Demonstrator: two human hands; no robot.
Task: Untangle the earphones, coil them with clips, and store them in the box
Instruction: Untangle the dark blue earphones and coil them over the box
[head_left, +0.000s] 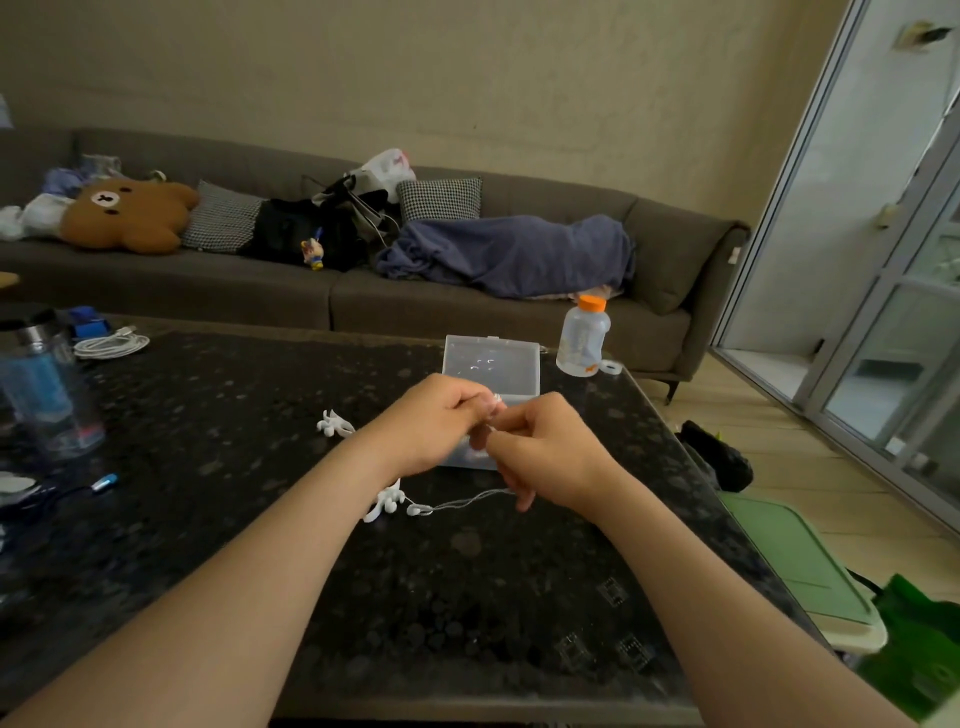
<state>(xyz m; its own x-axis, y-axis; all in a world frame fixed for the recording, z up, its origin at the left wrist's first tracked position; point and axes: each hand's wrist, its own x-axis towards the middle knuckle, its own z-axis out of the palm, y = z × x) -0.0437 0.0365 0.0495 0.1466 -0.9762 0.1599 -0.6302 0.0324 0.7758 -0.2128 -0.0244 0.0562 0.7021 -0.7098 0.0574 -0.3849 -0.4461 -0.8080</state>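
Fingers (475, 411) of left hand (434, 423) and right hand (548, 444) pinching earphones (462, 503), box (491, 364) behind

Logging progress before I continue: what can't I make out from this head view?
1. Head view: how the earphone cable winds between left hand and right hand; curled fingers cover it.
2. Head view: lower tray of the clear box, behind both hands.
3. Head view: knots in the trailing cable, too thin and blurred.

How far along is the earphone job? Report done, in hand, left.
Done: the clear box stands open. In hand: the left hand and right hand pinch the earphone cable, one earbud lying on the table. Left: a white clip and a second clip lie unused; no coil is clipped, nothing visibly stored.
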